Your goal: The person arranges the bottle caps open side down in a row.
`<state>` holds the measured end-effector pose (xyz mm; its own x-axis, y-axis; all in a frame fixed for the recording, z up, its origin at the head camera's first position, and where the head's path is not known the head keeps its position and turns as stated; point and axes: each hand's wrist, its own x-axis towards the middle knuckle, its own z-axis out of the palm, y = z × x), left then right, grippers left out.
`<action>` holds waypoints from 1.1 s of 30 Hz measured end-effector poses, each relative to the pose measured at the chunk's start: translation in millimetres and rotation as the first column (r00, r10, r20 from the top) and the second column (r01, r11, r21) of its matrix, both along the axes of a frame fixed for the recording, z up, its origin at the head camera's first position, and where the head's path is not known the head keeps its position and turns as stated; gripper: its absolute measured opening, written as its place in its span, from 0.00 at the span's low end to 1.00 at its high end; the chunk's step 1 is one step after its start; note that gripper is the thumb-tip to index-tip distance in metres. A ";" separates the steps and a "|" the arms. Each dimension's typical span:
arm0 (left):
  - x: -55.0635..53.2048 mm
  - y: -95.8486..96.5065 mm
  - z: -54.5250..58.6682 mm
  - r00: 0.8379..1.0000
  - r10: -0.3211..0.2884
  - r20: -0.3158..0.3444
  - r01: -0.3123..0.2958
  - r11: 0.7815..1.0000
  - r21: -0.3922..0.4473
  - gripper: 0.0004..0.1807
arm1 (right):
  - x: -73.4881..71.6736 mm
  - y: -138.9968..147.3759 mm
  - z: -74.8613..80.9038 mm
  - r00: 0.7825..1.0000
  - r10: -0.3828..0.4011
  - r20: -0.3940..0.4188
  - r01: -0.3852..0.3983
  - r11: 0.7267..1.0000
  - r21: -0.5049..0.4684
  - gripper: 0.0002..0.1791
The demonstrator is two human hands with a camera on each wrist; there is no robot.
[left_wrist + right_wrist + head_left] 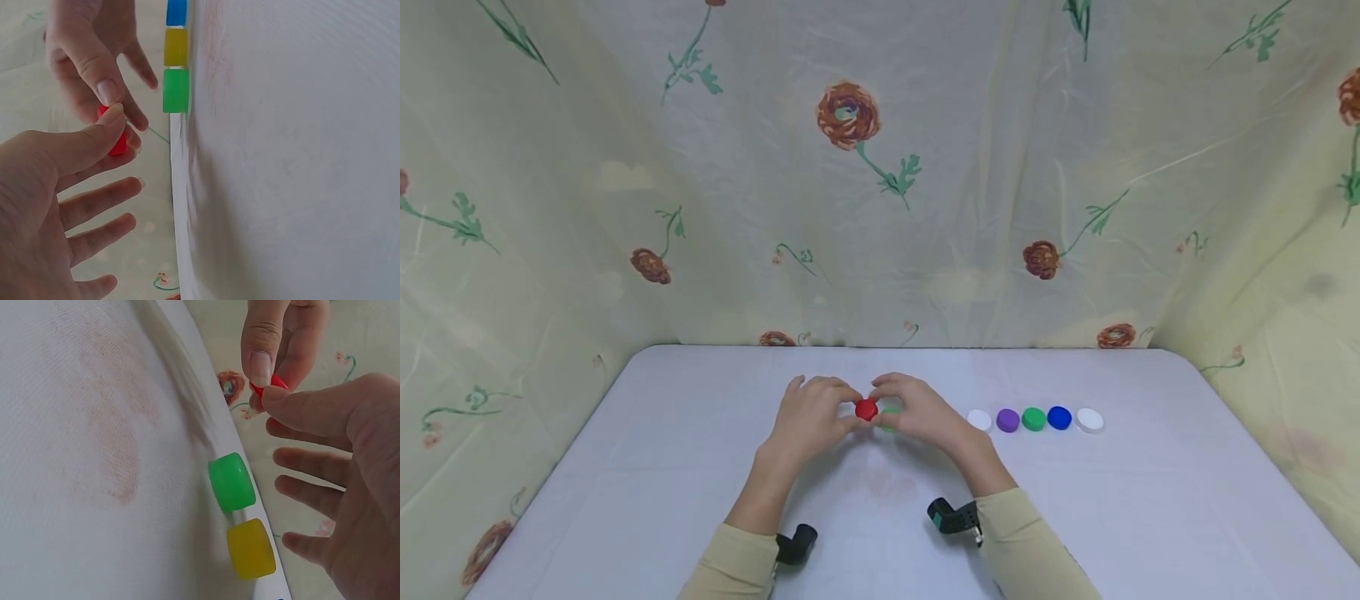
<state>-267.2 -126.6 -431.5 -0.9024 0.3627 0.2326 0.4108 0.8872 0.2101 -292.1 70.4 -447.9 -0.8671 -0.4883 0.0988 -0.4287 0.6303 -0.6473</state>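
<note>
Above the table, both hands meet at a small round red bottle cap (867, 409). My left hand (812, 417) pinches it between thumb and forefinger, the other fingers spread apart. From the opposite side my right hand (921, 410) pinches the same cap, its thumb tip close to the left thumb in the right wrist view. Just under the right hand stands a green cap (232, 482), mostly covered in the head view. Beside that one is a yellow cap (251, 549), hidden in the head view by the right hand. A blue cap (177, 11) follows in the left wrist view.
To the right, a row on the white-covered table (647, 467) holds a white cap (979, 420), a purple cap (1008, 420), a green cap (1033, 418), a blue cap (1059, 417) and another white cap (1090, 420). A flowered curtain (940, 208) encloses the back and sides.
</note>
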 end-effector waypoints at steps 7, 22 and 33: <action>-1.2 -0.2 -1.9 1.000 -0.008 -0.003 0.008 1.000 -0.005 0.15 | 0.9 -0.7 -1.4 0.998 -0.017 -0.053 0.019 0.999 0.036 0.14; -2.1 1.4 -3.1 1.000 0.001 -0.008 -0.001 1.000 0.025 0.13 | 3.2 -1.4 -2.0 0.997 -0.048 -0.062 0.056 0.990 0.128 0.15; -2.5 2.3 -8.6 1.000 0.022 0.019 -0.023 0.999 0.049 0.09 | 0.4 -3.5 -11.0 0.995 -0.031 -0.094 0.046 0.986 0.159 0.13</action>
<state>-269.8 -124.3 -440.1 -0.9146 0.3307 0.2329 0.3863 0.8847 0.2609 -291.7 66.9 -458.9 -0.8764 -0.4708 0.1013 -0.4547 0.7398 -0.4959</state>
